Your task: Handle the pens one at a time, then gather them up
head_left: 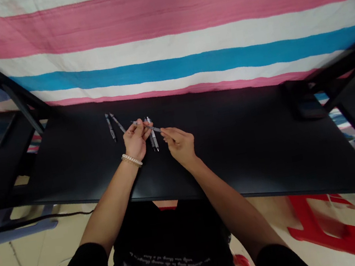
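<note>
Above the black table, a slim pen [154, 128] is held between both hands. My left hand [136, 139], with a pale beaded bracelet at the wrist, pinches one end between thumb and fingers. On the other end, the fingertips of my right hand [180, 145] are closed. Just beneath, a white-and-grey pen [155, 141] lies on the table beside a darker pen [152, 143], both partly covered by my left hand and the held pen. Left of my left hand lie a dark pen [110, 128] and another pen [117, 122], whose lower end is near my fingers.
The black table [252, 152] has dark metal frame bars [23, 105] at both sides. A striped cloth [176, 9] hangs along its back edge. At the right end sits a dark flat object [305, 101]. Below right is a red plastic stool [338, 224]; cables lie on the tiled floor.
</note>
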Tool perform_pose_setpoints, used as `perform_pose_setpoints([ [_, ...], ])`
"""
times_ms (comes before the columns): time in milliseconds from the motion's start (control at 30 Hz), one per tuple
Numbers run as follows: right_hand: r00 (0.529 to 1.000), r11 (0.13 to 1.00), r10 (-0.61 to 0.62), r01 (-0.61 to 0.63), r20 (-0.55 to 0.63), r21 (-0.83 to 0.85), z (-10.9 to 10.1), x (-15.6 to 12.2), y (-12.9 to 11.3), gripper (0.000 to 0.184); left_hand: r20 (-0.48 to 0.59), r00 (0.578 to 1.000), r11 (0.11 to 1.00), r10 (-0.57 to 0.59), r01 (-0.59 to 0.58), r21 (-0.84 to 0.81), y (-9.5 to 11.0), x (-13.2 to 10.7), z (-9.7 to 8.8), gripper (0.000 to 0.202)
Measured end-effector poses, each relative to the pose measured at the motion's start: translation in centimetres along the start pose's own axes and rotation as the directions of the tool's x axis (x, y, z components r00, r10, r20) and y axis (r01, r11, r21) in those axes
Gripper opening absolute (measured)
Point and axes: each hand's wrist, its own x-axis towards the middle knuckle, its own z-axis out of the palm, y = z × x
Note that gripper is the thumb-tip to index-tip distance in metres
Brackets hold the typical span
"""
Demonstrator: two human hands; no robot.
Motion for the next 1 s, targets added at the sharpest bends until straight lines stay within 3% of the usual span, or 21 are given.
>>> perform_pose_setpoints([
  [100, 1.000, 1.000, 0.010, -0.010, -0.021, 0.023, 0.14, 0.19, -0.18, 0.020, 0.002, 1.000, 1.000, 0.012, -0.012, -0.011, -0.02, 0.14, -0.09, 0.023],
  [233, 0.988, 0.981, 0.154, -0.154, 0.009, 0.117, 0.42, 0.35, -0.26, 0.027, 0.031, 0.999, 0.999, 0.020, -0.020, -0.026, 0.07, 0.15, -0.12, 0.022],
  [367, 0.994, 0.982, 0.108, -0.104, -0.016, 0.156, 0.43, 0.47, -0.29, 0.016, 0.036, 0.999, 0.999, 0.032, -0.030, -0.034, 0.19, 0.13, -0.09, 0.022],
  [500, 0.988, 0.971, 0.157, -0.156, 0.013, 0.183, 0.32, 0.58, -0.38, 0.017, 0.035, 0.999, 0.998, 0.032, -0.031, -0.047, 0.34, 0.10, 0.01, 0.023],
  [600, 0.996, 0.981, 0.087, -0.085, -0.007, 0.177, 0.34, 0.61, -0.41, 0.009, 0.028, 0.999, 0.999, 0.020, -0.019, -0.030, 0.42, 0.08, 0.07, 0.023],
  [733, 0.987, 0.942, 0.164, -0.156, -0.001, 0.298, 0.37, 0.65, -0.42, 0.016, 0.030, 0.999, 0.999, 0.013, -0.012, -0.037, 0.46, 0.15, 0.06, 0.023],
  [867, 0.993, 0.951, 0.119, -0.109, -0.016, 0.288, 0.33, 0.67, -0.42, 0.016, 0.022, 1.000, 0.998, 0.014, -0.013, -0.055, 0.46, 0.17, 0.07, 0.024],
  [933, 0.985, 0.926, 0.174, -0.165, 0.006, 0.340, 0.45, 0.63, -0.37, 0.026, 0.017, 1.000, 0.999, 0.010, -0.009, -0.050, 0.45, 0.15, 0.10, 0.025],
  [1000, 0.979, 0.906, 0.204, -0.191, 0.006, 0.378, 0.62, 0.56, -0.29, 0.025, 0.016, 1.000, 0.999, 0.013, -0.012, -0.047, 0.50, 0.22, 0.08, 0.025],
])
